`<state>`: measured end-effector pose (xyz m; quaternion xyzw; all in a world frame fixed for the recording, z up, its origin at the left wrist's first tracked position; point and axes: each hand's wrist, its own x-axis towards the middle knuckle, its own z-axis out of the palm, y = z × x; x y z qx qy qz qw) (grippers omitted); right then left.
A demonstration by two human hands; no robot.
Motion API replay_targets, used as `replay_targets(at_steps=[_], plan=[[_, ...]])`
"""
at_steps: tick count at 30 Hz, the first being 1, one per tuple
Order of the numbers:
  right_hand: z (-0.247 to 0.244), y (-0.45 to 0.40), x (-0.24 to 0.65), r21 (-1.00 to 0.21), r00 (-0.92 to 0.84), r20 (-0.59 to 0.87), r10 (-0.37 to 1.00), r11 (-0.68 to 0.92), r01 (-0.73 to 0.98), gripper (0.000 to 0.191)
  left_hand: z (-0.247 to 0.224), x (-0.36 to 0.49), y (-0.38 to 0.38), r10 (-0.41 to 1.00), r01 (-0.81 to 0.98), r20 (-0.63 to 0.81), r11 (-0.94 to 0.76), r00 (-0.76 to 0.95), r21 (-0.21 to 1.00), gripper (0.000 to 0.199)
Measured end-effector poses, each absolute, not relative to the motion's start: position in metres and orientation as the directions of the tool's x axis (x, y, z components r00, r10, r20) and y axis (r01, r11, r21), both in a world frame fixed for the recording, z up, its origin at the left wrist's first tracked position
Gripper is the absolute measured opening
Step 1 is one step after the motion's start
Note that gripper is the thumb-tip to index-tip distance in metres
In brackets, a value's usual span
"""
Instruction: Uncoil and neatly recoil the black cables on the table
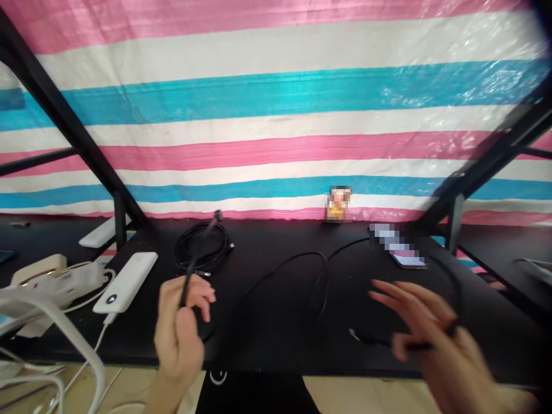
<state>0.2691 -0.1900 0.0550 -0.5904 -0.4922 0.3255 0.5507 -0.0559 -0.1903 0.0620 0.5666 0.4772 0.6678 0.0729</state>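
Note:
Near the table's front edge, my left hand [181, 328] is closed round a black cable [197, 253], whose plug end points up and away, blurred, over a coil of black cable [202, 248]. At the right, my right hand [426, 333] holds another stretch of black cable [375, 340] low in the palm, its fingers partly spread; a small metal-tipped end sticks out to the left. Between the hands a loose black cable [297, 254] loops over the table and runs toward a phone [405, 253] at the back right.
A white power bank [126, 283] with a white cable lies at the left. Beside it are a white power strip [64, 287] and thick white cables. Another white device [103, 232] lies behind. A small pixelated item [338, 204] stands at the back. Black metal bars flank the table [267, 345].

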Motion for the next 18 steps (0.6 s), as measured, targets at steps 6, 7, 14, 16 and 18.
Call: replay_targets(at_steps=[6, 7, 14, 16, 18], plan=[[0.044, -0.179, 0.173, -0.995, 0.068, -0.016, 0.998, -0.022, 0.102, 0.074, 0.064, -0.04, -0.216, 0.631, 0.362, 0.736, -0.645, -0.246, 0.674, 0.026], [0.043, -0.181, 0.164, -0.995, 0.025, 0.0, 1.0, -0.003, 0.099, 0.071, 0.065, -0.042, -0.22, 0.639, 0.337, 0.724, -0.643, -0.259, 0.688, 0.026], [0.052, -0.2, 0.169, -0.989, 0.024, 0.136, 0.99, 0.134, 0.07, 0.04, 0.07, -0.065, -0.234, 0.642, 0.137, 0.525, -0.553, -0.559, 0.822, 0.025], [0.055, -0.202, 0.182, -0.991, 0.13, 0.133, 0.983, 0.13, 0.033, 0.042, 0.072, -0.073, -0.234, 0.58, 0.141, 0.497, -0.549, -0.646, 0.824, 0.025], [0.06, -0.204, 0.191, -0.991, 0.189, 0.131, 0.973, 0.128, 0.028, 0.045, 0.074, -0.077, -0.233, 0.579, 0.138, 0.506, -0.561, -0.64, 0.816, 0.026]])
